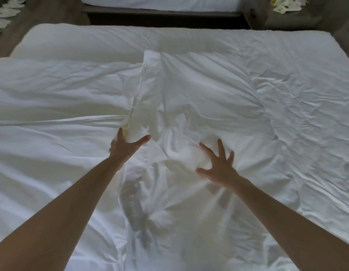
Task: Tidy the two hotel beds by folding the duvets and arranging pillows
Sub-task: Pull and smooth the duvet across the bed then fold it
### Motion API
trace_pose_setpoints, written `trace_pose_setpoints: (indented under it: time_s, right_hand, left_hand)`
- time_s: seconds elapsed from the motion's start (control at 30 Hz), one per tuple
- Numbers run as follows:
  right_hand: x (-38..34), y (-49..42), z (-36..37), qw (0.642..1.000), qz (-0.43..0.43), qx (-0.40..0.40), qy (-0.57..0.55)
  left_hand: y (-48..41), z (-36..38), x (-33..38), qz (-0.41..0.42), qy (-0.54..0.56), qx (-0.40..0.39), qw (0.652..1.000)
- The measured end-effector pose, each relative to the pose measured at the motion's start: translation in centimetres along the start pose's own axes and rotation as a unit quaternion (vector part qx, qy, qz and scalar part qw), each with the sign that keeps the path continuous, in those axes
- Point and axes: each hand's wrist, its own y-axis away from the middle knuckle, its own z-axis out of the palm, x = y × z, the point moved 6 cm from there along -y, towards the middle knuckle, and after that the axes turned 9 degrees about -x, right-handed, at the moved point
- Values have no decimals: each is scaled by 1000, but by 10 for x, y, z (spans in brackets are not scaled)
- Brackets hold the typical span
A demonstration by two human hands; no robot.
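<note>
Plain white duvet (208,94), unpatterned, with a faint yellowish mark (126,127) on one fold. The far bed (160,2) is white on a dark frame (166,16). The floor (58,10) is brown wood grain, and the papers (287,5) are pale yellow-white.

No legible text or labels.

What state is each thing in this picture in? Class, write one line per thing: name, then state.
duvet: spread out, creased, not yet folded.
raised fold: bunched into a ridge down the duvet's middle.
left hand: open, fingers spread at the ridge's near end.
right hand: open, fingers splayed over the duvet.
far bed: white cover smooth; only an edge shows.
</note>
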Motion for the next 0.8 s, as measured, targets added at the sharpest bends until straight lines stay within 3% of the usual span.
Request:
trace_pose_setpoints:
  time_s: [0.1, 0.23, 0.6, 0.8]
  right_hand:
    - [3, -21, 3, 1000, -13, 8, -12]
    - [13, -36, 2, 999, -24, 12, -36]
    - [21, -39, 10, 999, -20, -41, -19]
    - [6, -26, 11, 998, -50, -37, -23]
  left_hand:
    - [-16, 15, 11, -4, -38, 12, 999]
    - [-28, 39, 23, 11, 20, 3, 1000]
    - [-28, 60, 30, 10, 24, 52, 998]
    - [-7, 49, 52, 54, -55, 64, 995]
